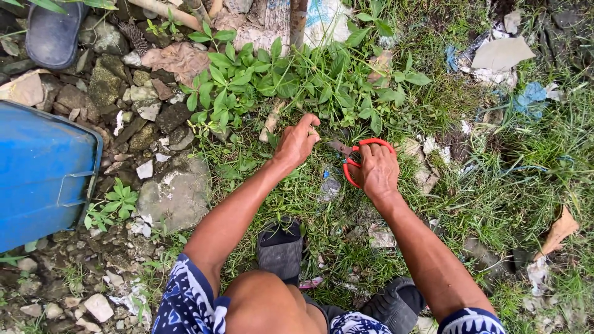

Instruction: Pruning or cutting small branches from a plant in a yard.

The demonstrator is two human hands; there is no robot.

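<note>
My right hand grips a pair of scissors with red handles, the blades pointing left toward low weeds. Just to the left, my left hand pinches thin green stems at the foot of a leafy weed clump. The two hands are close together over the grass. I am squatting; my knees and patterned blue-and-white shorts fill the bottom edge, with dark sandals under me.
A blue plastic bin lies at the left edge. Grey stones and rubble cover the ground left of the weeds. Scraps of paper and plastic litter lie in the grass at the right. Another dark sandal sits top left.
</note>
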